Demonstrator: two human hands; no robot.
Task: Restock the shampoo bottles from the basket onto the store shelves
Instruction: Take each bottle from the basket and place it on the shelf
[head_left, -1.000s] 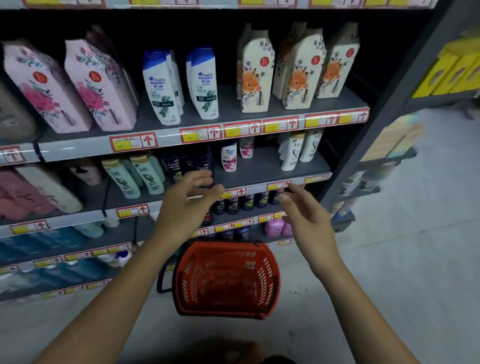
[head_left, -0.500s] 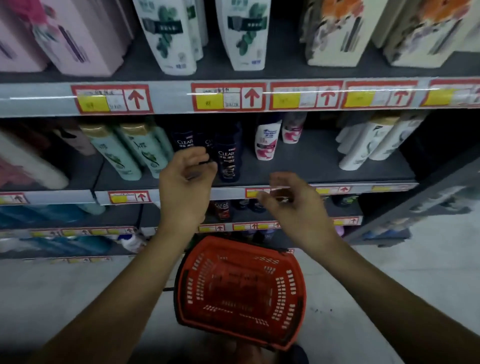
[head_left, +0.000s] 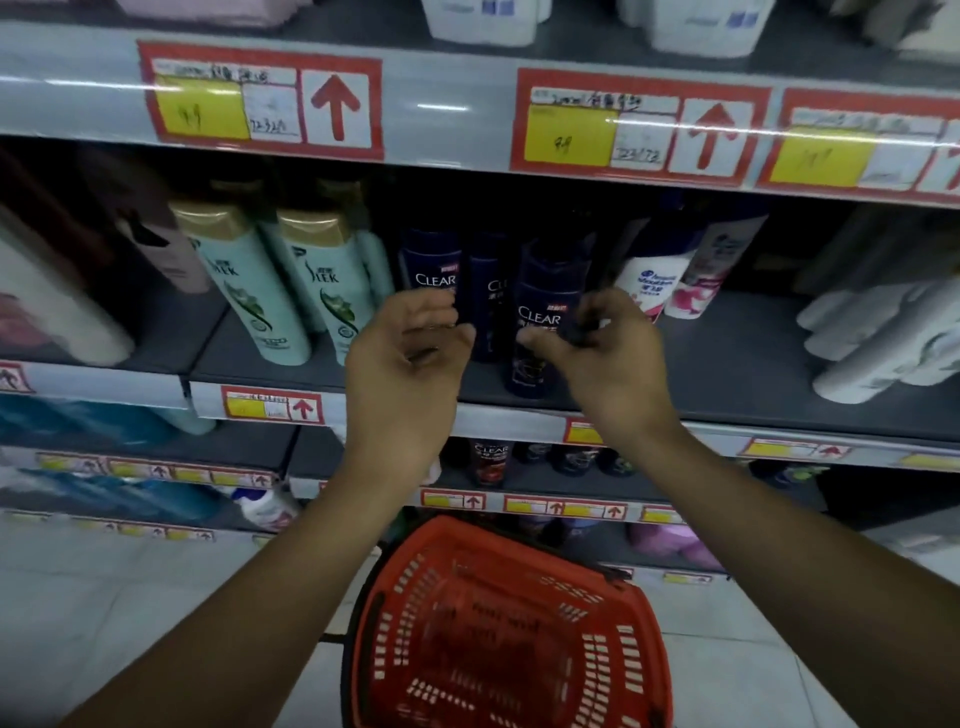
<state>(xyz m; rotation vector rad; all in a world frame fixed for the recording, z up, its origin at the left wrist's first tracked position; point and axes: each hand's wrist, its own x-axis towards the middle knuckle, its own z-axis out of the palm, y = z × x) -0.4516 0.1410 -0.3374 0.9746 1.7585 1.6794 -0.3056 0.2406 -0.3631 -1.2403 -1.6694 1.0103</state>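
I am holding my left hand and right hand half-curled, gripping nothing, before the dark Clear bottle above the red basket.

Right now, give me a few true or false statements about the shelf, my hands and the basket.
1. The red basket is full of bottles. False: it looks empty.
2. Both hands are raised in front of the dark Clear bottles. True.
3. The left hand grips a bottle. False: it holds nothing.
4. The green bottles stand left of the dark ones. True.
5. The right hand rests in the basket. False: it is up by the shelf.
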